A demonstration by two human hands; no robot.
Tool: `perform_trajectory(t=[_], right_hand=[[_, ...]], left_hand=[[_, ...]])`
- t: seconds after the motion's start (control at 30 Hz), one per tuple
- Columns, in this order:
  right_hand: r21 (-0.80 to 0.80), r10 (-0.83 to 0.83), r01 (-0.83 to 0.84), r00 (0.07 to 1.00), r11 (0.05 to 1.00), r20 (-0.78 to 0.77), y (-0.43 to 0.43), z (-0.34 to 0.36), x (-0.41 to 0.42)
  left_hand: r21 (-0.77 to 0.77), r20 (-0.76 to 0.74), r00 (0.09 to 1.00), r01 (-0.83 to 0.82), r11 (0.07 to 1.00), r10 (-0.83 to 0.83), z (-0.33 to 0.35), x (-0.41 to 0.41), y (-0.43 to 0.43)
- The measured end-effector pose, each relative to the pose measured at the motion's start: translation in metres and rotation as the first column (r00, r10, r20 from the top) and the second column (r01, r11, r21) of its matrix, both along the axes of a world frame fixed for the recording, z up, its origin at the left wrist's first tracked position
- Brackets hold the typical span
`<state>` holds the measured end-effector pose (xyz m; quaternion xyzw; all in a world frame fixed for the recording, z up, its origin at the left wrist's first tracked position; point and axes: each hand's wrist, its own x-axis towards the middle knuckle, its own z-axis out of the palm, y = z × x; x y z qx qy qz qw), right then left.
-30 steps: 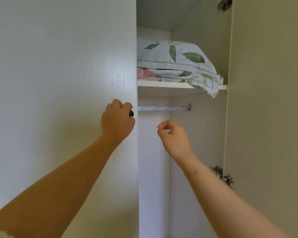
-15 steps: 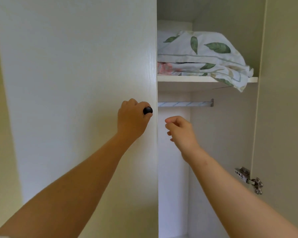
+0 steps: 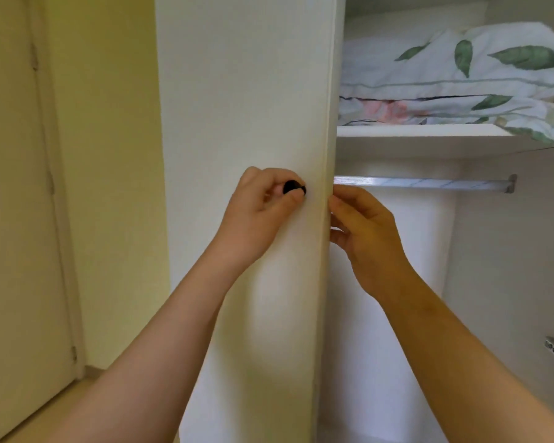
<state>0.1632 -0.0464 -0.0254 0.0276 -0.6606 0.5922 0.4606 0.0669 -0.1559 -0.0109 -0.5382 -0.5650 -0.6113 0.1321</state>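
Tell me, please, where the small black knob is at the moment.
In the head view, the black knob sits mid-frame on the wardrobe door, near its right edge, pinched by the left hand, level with the clothes rail inside.

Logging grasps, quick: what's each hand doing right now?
Left hand: holding the black knob on the door.
Right hand: at the door edge; hold cannot be told.

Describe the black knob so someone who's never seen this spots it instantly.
Start at the white wardrobe door in the middle. Halfway down its face, near the right edge and level with the metal hanging rail, the left hand pinches it. It is a small round black knob, the only dark spot on the white panel.
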Motion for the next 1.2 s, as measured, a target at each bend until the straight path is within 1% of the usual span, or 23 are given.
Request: perform_trajectory(t=[0.17, 0.27, 0.33, 0.5, 0.63, 0.77, 0.87, 0.93, 1.07, 1.2], right_hand=[[0.026, 0.224, -0.223, 0.974, 0.975, -0.041, -0.045, -0.002, -0.008], [0.047, 0.341, -0.339, 0.938, 0.94, -0.063, -0.071, -0.003, -0.02], [0.053, 0.406, -0.403, 0.911, 0.914, -0.074, -0.086, -0.005, -0.03], [0.06, 0.522, -0.519, 0.851, 0.853, -0.053, -0.121, -0.006, -0.055], [0.116, 0.543, -0.537, 0.84, 0.835, -0.018, -0.151, -0.005, -0.077], [0.163, 0.546, -0.54, 0.838, 0.825, 0.012, -0.184, -0.003, -0.101], [0.176, 0.55, -0.547, 0.834, 0.818, 0.038, -0.209, -0.003, -0.12], [0.187, 0.545, -0.546, 0.836, 0.817, 0.06, -0.225, -0.003, -0.132], [0.183, 0.521, -0.532, 0.847, 0.827, 0.108, -0.25, -0.003, -0.156], [0.191, 0.487, -0.508, 0.86, 0.84, 0.15, -0.269, -0.003, -0.179]], left_hand=[[0.114, 0.155, 0.987, 0.034, 0.993, -0.052, -0.005, 0.002, -0.056], [0.162, 0.201, 0.976, 0.049, 0.986, -0.082, -0.009, -0.003, -0.082], [0.179, 0.213, 0.974, 0.042, 0.983, -0.08, -0.01, -0.007, -0.099], [0.174, 0.202, 0.979, -0.051, 0.983, 0.015, -0.011, -0.023, -0.138], [0.176, 0.225, 0.972, -0.11, 0.978, 0.069, -0.015, -0.033, -0.171], [0.243, 0.339, 0.934, -0.199, 0.949, 0.109, -0.024, -0.047, -0.2], [0.284, 0.447, 0.888, -0.255, 0.924, 0.108, -0.03, -0.055, -0.218], [0.276, 0.505, 0.853, -0.302, 0.913, 0.13, -0.029, -0.061, -0.23], [0.25, 0.568, 0.807, -0.359, 0.899, 0.164, -0.025, -0.078, -0.251], [0.269, 0.654, 0.745, -0.389, 0.881, 0.129, -0.023, -0.094, -0.265]])
